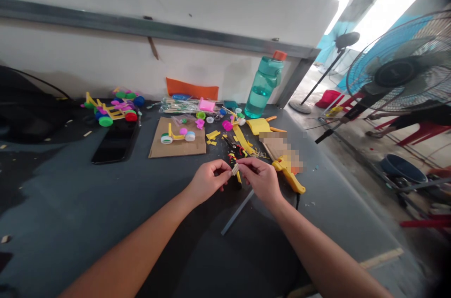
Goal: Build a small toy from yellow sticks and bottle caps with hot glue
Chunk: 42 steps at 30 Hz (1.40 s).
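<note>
Between the fingertips of my left hand (210,179) and my right hand (262,179) is a small bundle of pale sticks (235,169), pinched from both sides. Just behind it lie dark scissors or pliers with red and yellow parts (233,157), partly hidden by my fingers. A yellow glue gun (291,177) rests right of my right hand. Beyond my left hand, a small yellow wheeled model (178,136) stands on a piece of cardboard (162,148). Yellow strips (243,141) and scraps are scattered behind my hands.
A black phone (115,144) and a cluster of colourful wheeled models (114,110) are at the left. A teal bottle (260,89) stands by the back panel. A grey stick (237,213) lies nearer me. Fans (396,72) stand at the right.
</note>
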Available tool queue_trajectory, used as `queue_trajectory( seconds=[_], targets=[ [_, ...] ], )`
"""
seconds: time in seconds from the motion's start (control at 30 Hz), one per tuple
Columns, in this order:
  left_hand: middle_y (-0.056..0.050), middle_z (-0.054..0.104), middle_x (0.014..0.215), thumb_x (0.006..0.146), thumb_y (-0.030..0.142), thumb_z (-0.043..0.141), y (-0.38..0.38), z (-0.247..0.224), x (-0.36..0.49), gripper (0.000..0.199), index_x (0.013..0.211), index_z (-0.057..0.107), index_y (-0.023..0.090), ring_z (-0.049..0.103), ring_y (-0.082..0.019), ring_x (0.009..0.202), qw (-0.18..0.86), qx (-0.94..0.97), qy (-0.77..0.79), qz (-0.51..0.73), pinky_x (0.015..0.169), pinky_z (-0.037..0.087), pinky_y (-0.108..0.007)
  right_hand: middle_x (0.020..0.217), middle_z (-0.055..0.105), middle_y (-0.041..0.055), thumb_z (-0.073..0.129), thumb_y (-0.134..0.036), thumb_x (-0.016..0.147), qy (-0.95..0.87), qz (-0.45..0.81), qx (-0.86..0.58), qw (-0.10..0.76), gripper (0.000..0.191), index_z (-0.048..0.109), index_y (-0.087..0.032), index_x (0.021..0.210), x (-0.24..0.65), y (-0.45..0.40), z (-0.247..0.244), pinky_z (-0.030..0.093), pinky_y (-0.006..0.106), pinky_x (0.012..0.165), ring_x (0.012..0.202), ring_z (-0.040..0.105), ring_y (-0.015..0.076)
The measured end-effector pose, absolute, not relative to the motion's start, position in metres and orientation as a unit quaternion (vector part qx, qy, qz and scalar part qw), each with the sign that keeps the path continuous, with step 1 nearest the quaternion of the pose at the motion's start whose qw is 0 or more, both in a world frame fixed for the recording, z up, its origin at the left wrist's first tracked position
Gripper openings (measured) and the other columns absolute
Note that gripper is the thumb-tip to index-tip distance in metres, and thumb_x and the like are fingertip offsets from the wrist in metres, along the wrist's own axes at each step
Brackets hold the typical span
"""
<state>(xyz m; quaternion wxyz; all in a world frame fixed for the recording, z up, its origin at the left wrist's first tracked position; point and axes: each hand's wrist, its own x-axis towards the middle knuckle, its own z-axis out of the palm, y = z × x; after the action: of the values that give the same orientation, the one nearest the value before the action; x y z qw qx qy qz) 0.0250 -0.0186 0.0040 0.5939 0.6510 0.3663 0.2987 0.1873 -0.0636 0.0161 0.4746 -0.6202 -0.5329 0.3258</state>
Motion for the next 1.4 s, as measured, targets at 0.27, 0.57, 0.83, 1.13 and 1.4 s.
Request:
queue_trajectory(
  seconds=[0.27, 0.57, 0.83, 1.13, 1.4],
  targets=[
    [0.001, 0.057, 0.068, 0.079, 0.043, 0.056, -0.0191, 0.0061, 0.0230, 0.026, 0.081, 0.060, 0.018, 0.053, -0.010, 0.056, 0.514, 0.713, 0.372, 0.299, 0.049, 0.042, -0.020, 0.055, 0.057, -0.0030, 0.064, -0.034, 0.072, -0.463, 0.389, -0.595, 0.530, 0.022, 0.069, -0.017, 0.086, 0.1873, -0.0593, 0.0120, 0.038, 0.020, 0.040, 0.043, 0.047, 0.0085],
    [0.001, 0.058, 0.064, 0.081, 0.045, 0.053, -0.0182, 0.0064, 0.0209, 0.028, 0.078, 0.062, 0.019, 0.052, -0.011, 0.054, 0.457, 0.737, 0.399, 0.298, 0.049, 0.040, -0.020, 0.055, 0.057, -0.0023, 0.061, -0.032, 0.075, -0.479, 0.376, -0.595, 0.524, 0.019, 0.068, -0.017, 0.085, 0.1837, -0.0607, 0.0116, 0.040, 0.020, 0.041, 0.045, 0.048, 0.0091],
    [0.003, 0.055, 0.057, 0.079, 0.048, 0.055, -0.0161, 0.0050, 0.0190, 0.030, 0.078, 0.060, 0.018, 0.049, -0.010, 0.047, 0.518, 0.691, 0.403, 0.302, 0.045, 0.038, -0.020, 0.064, 0.060, 0.0010, 0.058, -0.041, 0.078, -0.505, 0.361, -0.605, 0.498, 0.027, 0.067, -0.016, 0.083, 0.1894, -0.0615, 0.0120, 0.039, 0.019, 0.042, 0.050, 0.048, 0.0097],
    [0.004, 0.052, 0.052, 0.077, 0.043, 0.058, -0.0161, 0.0072, 0.0192, 0.027, 0.071, 0.058, 0.017, 0.047, -0.009, 0.044, 0.556, 0.675, 0.389, 0.289, 0.042, 0.036, -0.019, 0.052, 0.050, -0.0029, 0.062, -0.042, 0.073, -0.480, 0.406, -0.599, 0.495, 0.027, 0.066, -0.015, 0.075, 0.1875, -0.0620, 0.0145, 0.031, 0.019, 0.040, 0.044, 0.039, 0.0075],
    [0.004, 0.051, 0.052, 0.076, 0.042, 0.060, -0.0140, 0.0051, 0.0190, 0.027, 0.070, 0.057, 0.016, 0.047, -0.009, 0.045, 0.608, 0.643, 0.364, 0.290, 0.043, 0.040, -0.020, 0.052, 0.051, -0.0042, 0.061, -0.039, 0.074, -0.466, 0.433, -0.583, 0.505, 0.024, 0.063, -0.016, 0.074, 0.1857, -0.0619, 0.0119, 0.030, 0.020, 0.040, 0.042, 0.038, 0.0068]
  ],
)
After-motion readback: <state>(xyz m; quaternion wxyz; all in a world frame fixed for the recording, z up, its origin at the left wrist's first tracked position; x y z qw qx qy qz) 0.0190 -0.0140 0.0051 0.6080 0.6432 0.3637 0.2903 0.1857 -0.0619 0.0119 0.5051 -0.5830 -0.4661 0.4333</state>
